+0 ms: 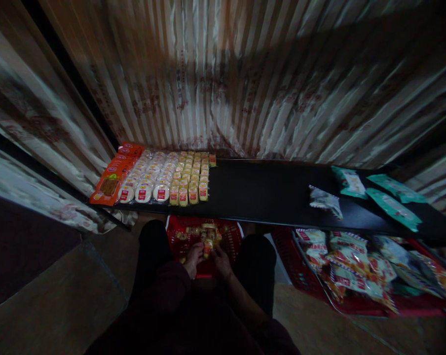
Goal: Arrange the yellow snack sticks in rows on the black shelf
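Note:
Between my knees stands a red basket [234, 226] with several small yellow wrapped snack cakes [193, 230] in it. My left hand [194, 259] is closed on the left side of one yellow wrapped snack cake [208, 246] just above the basket. From the other side, the curled fingers of my right hand [222, 262] hold the same cake; the dim light hides the exact grip. On the black shelf [254, 190] ahead, matching yellow cakes [188, 185] stand in tight rows, beside rows of round white packaged cakes [143, 193].
Orange packets [111, 183] line the shelf's left end. A small white packet [325, 201] and several green packets [393, 207] lie at its right. Below them, a second red basket [300, 276] holds bagged snacks [351, 261]. A pleated curtain [223, 74] hangs behind the shelf.

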{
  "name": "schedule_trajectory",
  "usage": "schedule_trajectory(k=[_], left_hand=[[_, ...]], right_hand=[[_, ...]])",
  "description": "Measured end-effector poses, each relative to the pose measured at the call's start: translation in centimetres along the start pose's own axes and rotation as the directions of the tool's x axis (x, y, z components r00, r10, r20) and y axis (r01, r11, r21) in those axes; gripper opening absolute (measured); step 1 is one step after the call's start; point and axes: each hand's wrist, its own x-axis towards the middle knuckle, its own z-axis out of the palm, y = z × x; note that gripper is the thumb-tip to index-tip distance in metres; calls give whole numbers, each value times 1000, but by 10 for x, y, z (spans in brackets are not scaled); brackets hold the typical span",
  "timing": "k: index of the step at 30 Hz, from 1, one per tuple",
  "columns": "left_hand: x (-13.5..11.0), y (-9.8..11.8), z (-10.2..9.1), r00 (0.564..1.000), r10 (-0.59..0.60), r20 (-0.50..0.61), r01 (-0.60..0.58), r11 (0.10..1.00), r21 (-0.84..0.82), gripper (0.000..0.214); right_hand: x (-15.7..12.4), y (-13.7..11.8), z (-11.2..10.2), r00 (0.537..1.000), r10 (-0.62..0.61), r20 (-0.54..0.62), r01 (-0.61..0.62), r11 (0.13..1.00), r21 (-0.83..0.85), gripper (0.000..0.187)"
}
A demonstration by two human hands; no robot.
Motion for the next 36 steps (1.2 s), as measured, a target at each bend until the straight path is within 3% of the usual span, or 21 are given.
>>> schedule_trajectory(k=[5, 18, 25, 31, 36], left_hand=[[2, -2, 0, 1000, 13, 0, -13, 1000, -17, 26], [-1, 2, 3, 992, 121, 24, -120, 992, -23, 21], [-9, 9, 10, 975, 216, 56, -217, 976, 15, 22], [-12, 12, 16, 943, 323, 75, -324, 946, -2, 21], [-17, 17, 22, 910, 405, 92, -409, 912, 24, 18]], right_hand=[[0, -3, -2, 997, 56, -44, -55, 998, 30, 48], [-7, -15, -3, 997, 73, -27, -67, 983, 168, 52], [-12, -20, -9, 994, -51, -99, 58, 996, 69, 52], [-13, -26, -15, 971, -95, -218, 79, 994, -82, 59], [-16, -36, -21, 961, -160, -226, 126, 980, -157, 57]])
